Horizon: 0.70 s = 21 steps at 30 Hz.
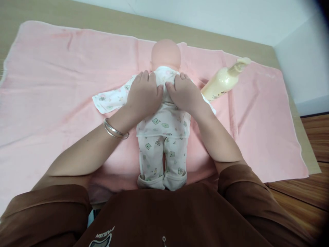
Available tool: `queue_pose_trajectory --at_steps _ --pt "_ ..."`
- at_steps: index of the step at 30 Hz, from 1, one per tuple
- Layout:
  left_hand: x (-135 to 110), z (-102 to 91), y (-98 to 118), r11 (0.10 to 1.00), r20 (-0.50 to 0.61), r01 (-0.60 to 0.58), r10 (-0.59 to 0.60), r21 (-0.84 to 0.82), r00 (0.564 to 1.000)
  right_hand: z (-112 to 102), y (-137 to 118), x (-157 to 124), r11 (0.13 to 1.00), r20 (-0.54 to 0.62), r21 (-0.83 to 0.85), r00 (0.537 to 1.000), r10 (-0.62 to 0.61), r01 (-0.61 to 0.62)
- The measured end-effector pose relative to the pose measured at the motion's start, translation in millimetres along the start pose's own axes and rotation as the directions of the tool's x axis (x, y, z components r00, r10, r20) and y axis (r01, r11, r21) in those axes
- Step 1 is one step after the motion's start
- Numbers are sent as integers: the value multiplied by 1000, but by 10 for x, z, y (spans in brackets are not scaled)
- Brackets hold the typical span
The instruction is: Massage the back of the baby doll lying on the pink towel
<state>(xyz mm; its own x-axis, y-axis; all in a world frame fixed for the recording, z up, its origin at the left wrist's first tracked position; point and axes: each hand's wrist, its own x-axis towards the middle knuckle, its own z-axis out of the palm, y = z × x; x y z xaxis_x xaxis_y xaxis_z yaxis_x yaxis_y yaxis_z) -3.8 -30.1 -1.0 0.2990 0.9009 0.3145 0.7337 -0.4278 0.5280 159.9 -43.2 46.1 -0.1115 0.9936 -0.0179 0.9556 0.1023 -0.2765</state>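
A baby doll (166, 54) lies with the smooth back of its bald head showing and its legs toward me. It wears a white printed top (167, 123) and matching trousers (151, 157) with cuffs turned up at the bottom. My left hand (145, 92) rests on the left side of the doll's upper back, with fingers over the shoulder and the thumb pointing inward. On the other side, my right hand (185, 92) lies the same way, its thumb close to the left one. Both palms face down on the cloth, and neither hand holds anything that I can see.
A pink towel (64, 75) spreads under the doll across a wooden table (102, 17). To the right, a pale yellow pump bottle (220, 82) lies on its side near the doll's sleeve. A white wall (205, 17) stands behind the table.
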Motion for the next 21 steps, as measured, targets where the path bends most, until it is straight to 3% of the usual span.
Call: queue_pose_trajectory --at_steps 4,9,14,17,21 --pt "-85 -81 129 996 30 -34 31 80 999 45 115 106 999 9 40 1000 18 -18" --pt "90 -80 19 998 4 58 -58 -17 998 166 52 -48 999 -70 -28 997 -36 34" --pt "208 -38 -77 994 17 113 -113 -3 993 90 -115 -242 992 -70 -86 993 -94 88" --pt "149 -8 -43 993 16 76 -77 93 997 27 -105 -198 992 -35 -93 996 -85 81" --pt "-27 -82 161 985 61 28 -38 169 997 -1 40 -19 994 2 -69 997 -79 79"
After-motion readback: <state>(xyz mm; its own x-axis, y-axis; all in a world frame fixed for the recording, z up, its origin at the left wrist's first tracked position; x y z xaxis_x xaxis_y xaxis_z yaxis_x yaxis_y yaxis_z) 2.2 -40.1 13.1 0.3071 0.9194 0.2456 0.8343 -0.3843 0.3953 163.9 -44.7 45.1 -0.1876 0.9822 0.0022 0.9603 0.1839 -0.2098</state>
